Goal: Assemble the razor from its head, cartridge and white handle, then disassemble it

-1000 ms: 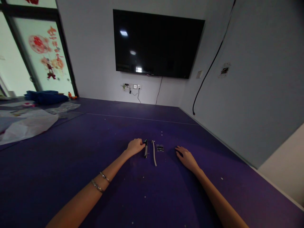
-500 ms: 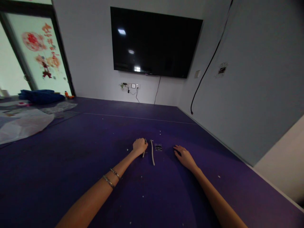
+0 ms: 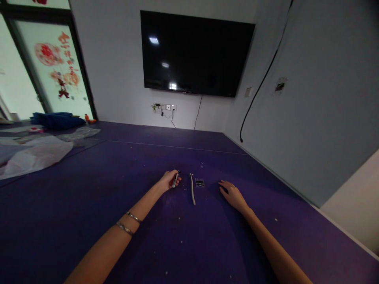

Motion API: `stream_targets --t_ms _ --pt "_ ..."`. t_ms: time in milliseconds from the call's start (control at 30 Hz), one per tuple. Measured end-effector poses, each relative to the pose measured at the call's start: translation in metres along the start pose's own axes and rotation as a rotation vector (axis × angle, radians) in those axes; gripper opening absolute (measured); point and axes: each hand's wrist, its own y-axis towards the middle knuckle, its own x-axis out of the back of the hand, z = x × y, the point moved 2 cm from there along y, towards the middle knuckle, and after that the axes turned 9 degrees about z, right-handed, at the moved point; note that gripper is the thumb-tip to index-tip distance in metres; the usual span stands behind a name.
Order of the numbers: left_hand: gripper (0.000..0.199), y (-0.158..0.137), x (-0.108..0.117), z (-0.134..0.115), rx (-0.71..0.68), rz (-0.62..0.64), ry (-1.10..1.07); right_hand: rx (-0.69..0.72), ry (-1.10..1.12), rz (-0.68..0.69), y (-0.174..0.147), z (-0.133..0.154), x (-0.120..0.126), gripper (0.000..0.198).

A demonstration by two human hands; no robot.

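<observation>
My left hand (image 3: 171, 180) is closed around a slim object with a pale grey body and a dark tip (image 3: 175, 180). It points up and away, and its kind is too small to make out. To its right a thin, slightly bent whitish stick-like piece (image 3: 192, 191) with a dark top end lies on the purple surface (image 3: 133, 236). Beside that piece is a small clear and dark flat rectangular item (image 3: 199, 182). My right hand (image 3: 232, 194) rests palm down on the surface, right of these things, its fingers stretched out and holding nothing.
Small white scraps are scattered over the surface. Clear plastic sheeting (image 3: 38, 156) and a blue cloth bundle (image 3: 57, 119) lie at the far left. A television (image 3: 197, 53) hangs on the back wall, and a black cable (image 3: 260, 83) dangles along the right wall.
My left hand has shifted slightly left, away from the whitish piece, and turned so the pale object in it shows more. My right hand stays in place on the surface.
</observation>
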Motion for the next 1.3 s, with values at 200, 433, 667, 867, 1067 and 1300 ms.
stream_targets --t_ms 200,433,667,867,1067,1300 --pt "0.021 0.0 0.003 0.001 0.077 0.054 -0.052 0.007 -0.015 0.011 0.001 -0.002 -0.001 0.039" --pt "0.03 0.003 0.007 0.005 0.167 0.091 -0.061 0.017 -0.007 -0.009 0.001 0.0 -0.001 0.038" --pt "0.032 0.0 0.007 0.008 0.224 0.096 -0.085 0.02 -0.021 -0.01 0.0 0.003 0.001 0.039" --pt "0.032 -0.004 0.007 0.008 0.231 0.125 -0.095 0.016 -0.023 -0.006 0.0 0.004 0.003 0.039" --pt "0.031 -0.005 0.007 0.01 0.225 0.132 -0.08 -0.004 -0.04 0.019 -0.001 0.007 0.004 0.04" --pt "0.03 -0.009 0.003 0.002 0.121 0.114 -0.036 0.017 -0.023 0.01 0.0 0.006 0.003 0.04"
